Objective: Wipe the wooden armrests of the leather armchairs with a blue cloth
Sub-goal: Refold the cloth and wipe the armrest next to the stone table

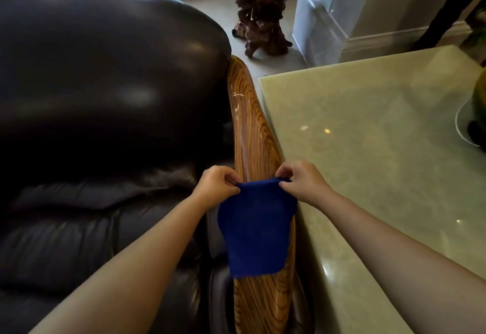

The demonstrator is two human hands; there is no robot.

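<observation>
Hands meet just below the centre of the frame, both pinching the top edge of the blue cloth (256, 226). Left hand (217, 185): fingers curled in tight, thumb and fingertips closed on the cloth's upper left corner. Right hand (302, 182): same narrow pinch, thumb and forefinger closed on the upper right corner, remaining fingers folded above. Cloth edge is drawn fairly taut between the two hands; the rest hangs down toward the bottom of the frame as a loose panel. Cloth lies in front of the wooden armrest (253, 134), covering its middle stretch; whether the hanging part rests on the wood or hangs just clear of it cannot be told from this view. Armrest is glossy, with strong striped grain, and runs from centre frame down to the bottom edge. Left of it, filling the left half of the frame, is the dark leather armchair (105, 84), its rounded back at upper left and seat cushions at lower left. Right of the armrest, just beside it, is a pale green stone-look tabletop (381, 136). Upper centre: dark carved wood sculpture (259, 10) standing on the light floor.
</observation>
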